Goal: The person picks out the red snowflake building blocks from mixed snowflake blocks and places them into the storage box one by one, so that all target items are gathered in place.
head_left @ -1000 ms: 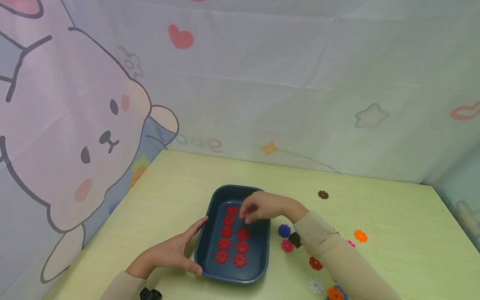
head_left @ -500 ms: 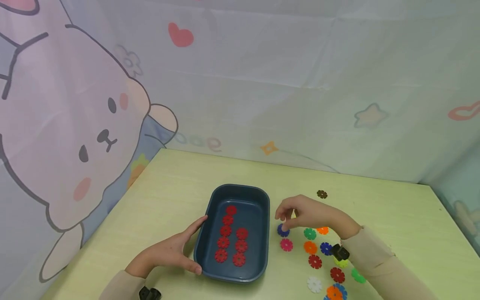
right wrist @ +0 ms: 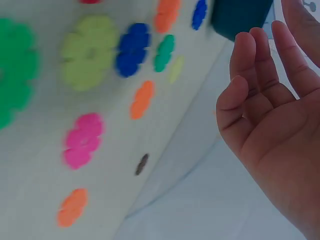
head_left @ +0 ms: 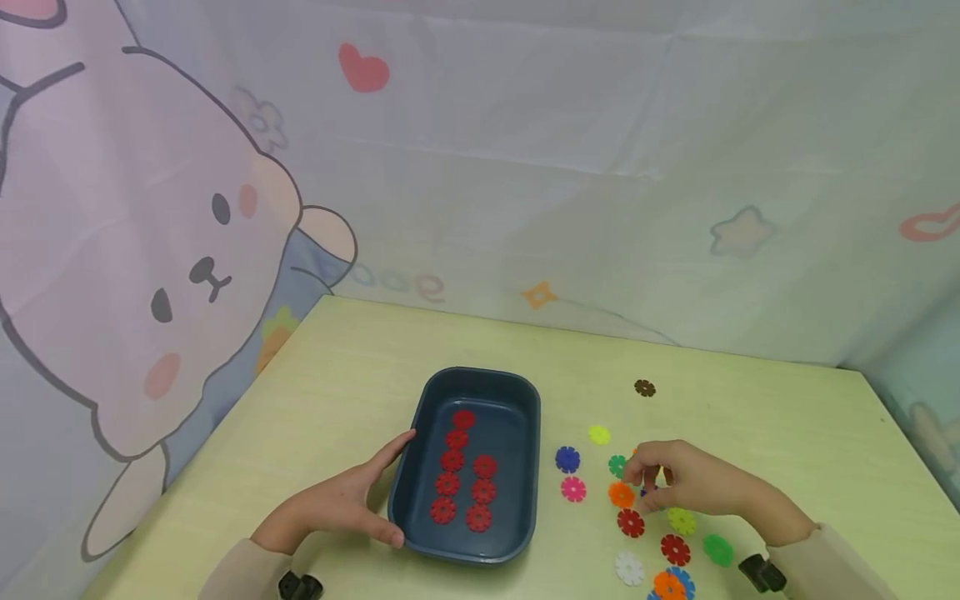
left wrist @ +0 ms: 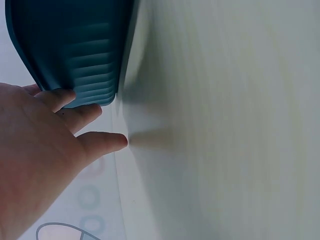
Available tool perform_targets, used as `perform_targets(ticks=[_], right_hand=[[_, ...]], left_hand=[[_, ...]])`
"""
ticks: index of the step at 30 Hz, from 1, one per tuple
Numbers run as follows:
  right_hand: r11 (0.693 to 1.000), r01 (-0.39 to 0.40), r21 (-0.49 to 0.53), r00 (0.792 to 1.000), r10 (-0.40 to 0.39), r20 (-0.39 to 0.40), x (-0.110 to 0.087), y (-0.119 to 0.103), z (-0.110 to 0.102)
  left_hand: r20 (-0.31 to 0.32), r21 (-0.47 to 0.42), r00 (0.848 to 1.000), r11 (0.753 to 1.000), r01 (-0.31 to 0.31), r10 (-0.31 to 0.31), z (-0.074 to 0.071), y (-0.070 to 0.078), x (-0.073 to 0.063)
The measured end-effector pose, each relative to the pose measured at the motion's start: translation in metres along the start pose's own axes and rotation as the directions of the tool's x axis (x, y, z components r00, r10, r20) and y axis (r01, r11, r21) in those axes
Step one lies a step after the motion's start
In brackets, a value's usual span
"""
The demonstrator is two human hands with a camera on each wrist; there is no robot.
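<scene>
A dark blue tray [head_left: 525, 467] holds two columns of red flower-shaped snowflake discs [head_left: 452, 461]. My left hand [head_left: 337, 500] rests at the tray's left wall with thumb and fingers spread; in the left wrist view its fingers reach the tray's side. On the right, my right hand [head_left: 693, 479] hovers over the loose discs, thumb and fingers loosely bent, with nothing seen between them. Nearest to its fingertips are a red disc [head_left: 631, 523] and an orange disc [head_left: 621, 494]. A blue disc beneath the hand is mostly hidden.
Blue [head_left: 567, 459] and pink [head_left: 573, 489] discs lie just right of the tray. A second red disc [head_left: 675, 550], a white disc [head_left: 629, 568] and a green disc [head_left: 718, 550] sit nearer the front. A brown disc [head_left: 645, 388] lies toward the back, before a printed cloth.
My right hand has moved from above the tray to the right and toward the front, over the loose discs. The left hand stays at the tray's side.
</scene>
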State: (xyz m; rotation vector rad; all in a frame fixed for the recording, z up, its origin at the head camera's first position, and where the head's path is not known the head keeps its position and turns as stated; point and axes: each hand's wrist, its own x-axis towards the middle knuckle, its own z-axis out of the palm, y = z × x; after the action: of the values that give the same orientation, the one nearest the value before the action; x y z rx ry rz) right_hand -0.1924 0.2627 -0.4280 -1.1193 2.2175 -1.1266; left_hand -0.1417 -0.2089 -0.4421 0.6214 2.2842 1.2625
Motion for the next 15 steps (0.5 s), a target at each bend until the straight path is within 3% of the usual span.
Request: perform_targets(ticks=[5, 12, 15], right_hand=[[0.999, -0.023, 0.034, 0.999, 0.024, -0.022, -0.023, 0.015, 0.008], [0.982, -0.188, -0.012, 0.98, 0.187, -0.062, -0.041, 0.027, 0.017], [0.975, -0.223, -0.004, 0.973, 0.222, -0.064, -0.046, 0.032, 0.021]], left_hand=[[-0.003, 0.007, 1.0, 1.0, 0.002, -0.002, 0.0, -0.001, 0.0], [-0.001, 0.008, 1.0, 1.0, 0.004, -0.004, 0.0, 0.0, 0.0], [-0.005, 0.013, 1.0, 1.0, 0.003, -0.003, 0.0, 0.0, 0.0]])
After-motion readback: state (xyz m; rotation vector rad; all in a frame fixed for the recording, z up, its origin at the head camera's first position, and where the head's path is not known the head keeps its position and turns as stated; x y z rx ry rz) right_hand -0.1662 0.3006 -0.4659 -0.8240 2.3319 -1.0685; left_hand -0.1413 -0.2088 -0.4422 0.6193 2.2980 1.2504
